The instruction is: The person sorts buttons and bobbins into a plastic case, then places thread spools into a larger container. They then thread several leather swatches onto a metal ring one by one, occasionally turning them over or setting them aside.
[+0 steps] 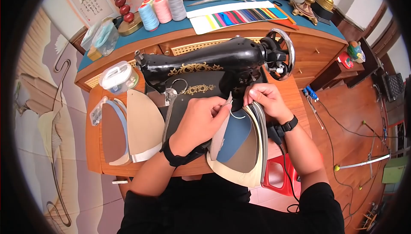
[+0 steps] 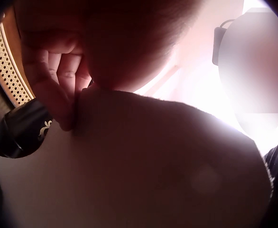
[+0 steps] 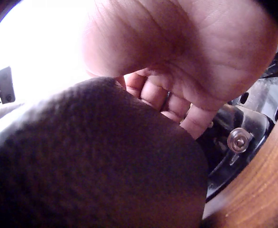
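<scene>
My left hand (image 1: 201, 118) pinches the pointed tip of a pale grey-pink curved triangular panel (image 1: 219, 137) between thumb and fingers. In the left wrist view this panel (image 2: 167, 161) fills the lower part, its top edge between the fingertips. My right hand (image 1: 267, 99) grips the narrow top of a stack of similar panels (image 1: 260, 142), with cream, blue, brown and grey layers. A dark, grainy panel (image 3: 96, 156) of the stack hides part of the right fingers in the right wrist view. A thin white strip curls between the two hands.
A black sewing machine (image 1: 205, 64) with a chrome handwheel (image 1: 292, 56) stands just beyond the hands. Other cut panels (image 1: 144, 127) lie at the left, near a clear plastic box (image 1: 118, 77). Thread spools (image 1: 162, 9) and a colour swatch card (image 1: 237, 17) sit behind. A red stool (image 1: 276, 176) is below the table's edge.
</scene>
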{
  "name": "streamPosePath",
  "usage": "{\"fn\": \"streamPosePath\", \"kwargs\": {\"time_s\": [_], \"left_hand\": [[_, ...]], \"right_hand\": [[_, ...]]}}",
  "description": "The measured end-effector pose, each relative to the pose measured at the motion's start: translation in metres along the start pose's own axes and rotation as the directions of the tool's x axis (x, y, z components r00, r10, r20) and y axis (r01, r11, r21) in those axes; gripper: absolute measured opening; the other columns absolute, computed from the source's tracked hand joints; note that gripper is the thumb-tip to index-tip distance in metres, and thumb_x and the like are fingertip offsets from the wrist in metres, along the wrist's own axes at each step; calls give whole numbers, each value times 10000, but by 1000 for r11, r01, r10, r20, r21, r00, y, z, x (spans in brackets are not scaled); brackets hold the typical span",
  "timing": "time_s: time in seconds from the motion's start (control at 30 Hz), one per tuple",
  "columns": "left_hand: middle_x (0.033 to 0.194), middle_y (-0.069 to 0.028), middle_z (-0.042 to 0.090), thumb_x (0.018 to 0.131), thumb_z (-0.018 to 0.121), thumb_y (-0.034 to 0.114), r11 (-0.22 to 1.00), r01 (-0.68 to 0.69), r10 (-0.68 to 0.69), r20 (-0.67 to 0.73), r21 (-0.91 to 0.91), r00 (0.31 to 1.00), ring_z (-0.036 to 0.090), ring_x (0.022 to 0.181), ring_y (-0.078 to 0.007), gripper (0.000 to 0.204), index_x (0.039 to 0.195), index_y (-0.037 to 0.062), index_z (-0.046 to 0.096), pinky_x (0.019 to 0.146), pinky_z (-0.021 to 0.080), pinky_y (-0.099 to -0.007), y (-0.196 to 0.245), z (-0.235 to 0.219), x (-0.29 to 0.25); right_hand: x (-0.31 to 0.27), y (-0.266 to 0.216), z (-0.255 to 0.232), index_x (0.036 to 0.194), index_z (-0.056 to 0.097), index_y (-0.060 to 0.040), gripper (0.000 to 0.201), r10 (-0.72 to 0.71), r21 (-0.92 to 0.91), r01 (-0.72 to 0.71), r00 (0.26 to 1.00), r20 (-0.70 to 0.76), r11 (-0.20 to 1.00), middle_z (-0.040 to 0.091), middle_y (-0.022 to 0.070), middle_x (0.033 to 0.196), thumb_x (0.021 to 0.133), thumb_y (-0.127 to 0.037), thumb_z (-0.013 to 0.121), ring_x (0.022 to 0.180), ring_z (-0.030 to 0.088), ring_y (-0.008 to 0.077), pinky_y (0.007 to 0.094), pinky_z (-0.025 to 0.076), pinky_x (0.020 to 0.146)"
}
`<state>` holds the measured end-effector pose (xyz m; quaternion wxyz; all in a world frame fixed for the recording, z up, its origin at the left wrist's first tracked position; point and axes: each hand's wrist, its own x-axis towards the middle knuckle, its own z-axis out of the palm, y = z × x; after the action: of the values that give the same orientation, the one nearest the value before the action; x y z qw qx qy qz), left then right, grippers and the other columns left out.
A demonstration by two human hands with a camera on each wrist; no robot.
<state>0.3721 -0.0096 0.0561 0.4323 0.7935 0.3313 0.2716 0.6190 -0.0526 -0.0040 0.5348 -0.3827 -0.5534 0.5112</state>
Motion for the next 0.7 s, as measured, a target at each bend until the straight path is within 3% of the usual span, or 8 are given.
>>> {"fn": "streamPosePath", "kwargs": {"time_s": [0.17, 0.3, 0.4, 0.5, 0.57, 0.63, 0.67, 0.7], "left_hand": [[697, -94, 710, 947, 699, 134, 999, -30, 31, -59, 22, 998, 634, 595, -83, 185, 945, -50, 717, 562, 498, -255, -6, -1, -1], [755, -86, 723, 959, 687, 105, 997, 37, -34, -56, 67, 998, 633, 662, -59, 168, 994, -58, 705, 594, 502, -245, -2, -26, -14], [829, -46, 730, 978, 666, 83, 989, 143, -145, -29, -47, 989, 638, 743, -54, 162, 1018, -70, 700, 661, 504, -223, -2, -45, -33], [815, -36, 721, 982, 663, 82, 976, 218, -219, -42, -33, 975, 629, 745, -43, 160, 1004, -71, 703, 659, 501, -213, 0, -66, -39], [824, -70, 734, 954, 685, 74, 976, 219, -219, -69, -12, 973, 660, 734, -80, 191, 1062, -83, 693, 662, 522, -235, -26, -69, -39], [857, -123, 746, 905, 716, 54, 923, 160, -89, -211, 350, 973, 701, 737, -147, 286, 1141, -100, 666, 673, 551, -271, -36, -68, -42], [880, -164, 745, 863, 736, 39, 934, 203, -162, -159, 295, 974, 722, 763, -208, 378, 1197, -110, 639, 689, 571, -305, -38, -69, -45], [880, -164, 745, 863, 736, 39, 934, 204, -162, -160, 293, 974, 722, 763, -208, 378, 1197, -110, 639, 689, 571, -305, -41, -67, -47]], "right_hand": [[-1, -4, 1, 818, 648, 3, 308, 12, 9, -12, 1000, -1, 1000, 693, 68, 820, 1040, -206, 600, 761, 644, 128, 277, 519, 694], [-1, -1, -1, 818, 647, 4, 308, -1, 3, 1, 1000, 3, 1000, 693, 69, 821, 1041, -202, 598, 762, 647, 130, 277, 521, 695], [-1, -1, -1, 819, 649, 4, 305, -20, 8, 20, 1000, 9, 1000, 693, 71, 822, 1040, -201, 600, 764, 649, 129, 277, 522, 696], [0, 1, -1, 818, 650, 4, 302, -17, 5, 17, 1000, 8, 1000, 693, 72, 821, 1037, -200, 605, 763, 649, 131, 277, 522, 696], [-1, 0, 0, 818, 652, 4, 299, -8, 16, 8, 1000, 10, 1000, 695, 73, 823, 1035, -196, 607, 762, 649, 131, 276, 521, 695], [-1, -1, -1, 819, 651, 5, 298, -3, 13, 3, 1000, 0, 1000, 696, 73, 823, 1036, -194, 605, 761, 649, 131, 273, 520, 693], [-1, 0, -1, 824, 650, 8, 296, 0, 7, 0, 1000, -3, 1000, 696, 76, 821, 1036, -194, 604, 760, 649, 132, 273, 520, 691], [-1, 0, -1, 824, 650, 8, 296, 1, 6, -1, 1000, -2, 1000, 696, 76, 821, 1036, -194, 604, 760, 649, 132, 273, 520, 691]]}}
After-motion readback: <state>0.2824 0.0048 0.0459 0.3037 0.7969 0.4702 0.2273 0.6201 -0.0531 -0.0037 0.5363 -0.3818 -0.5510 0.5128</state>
